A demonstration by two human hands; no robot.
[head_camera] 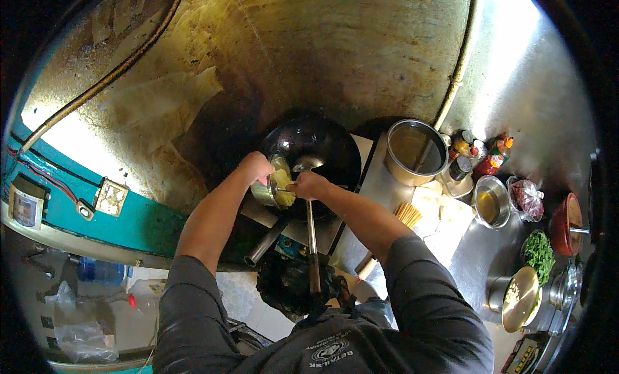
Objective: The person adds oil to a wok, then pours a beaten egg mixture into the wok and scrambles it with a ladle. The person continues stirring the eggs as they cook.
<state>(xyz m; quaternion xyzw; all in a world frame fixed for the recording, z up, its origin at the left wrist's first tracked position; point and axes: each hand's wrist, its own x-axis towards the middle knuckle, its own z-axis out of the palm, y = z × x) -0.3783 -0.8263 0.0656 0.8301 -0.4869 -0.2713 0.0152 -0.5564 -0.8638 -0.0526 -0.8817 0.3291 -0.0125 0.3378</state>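
My left hand grips the rim of a metal bowl, tilted over the near left side of a black wok. Pale yellow food fills part of the bowl; its exact kind cannot be told. My right hand is closed on a thin utensil that reaches into this food. A metal ladle rests with its head in the wok, and its wooden-ended handle extends towards me, passing below my right hand. The wok's hollow metal handle points towards me on the left.
Right of the wok stands a large pot of liquid. Behind it are sauce bottles. A bowl of yellow liquid, bamboo sticks, leafy greens and a red pot occupy the metal counter. A pipe crosses the left wall.
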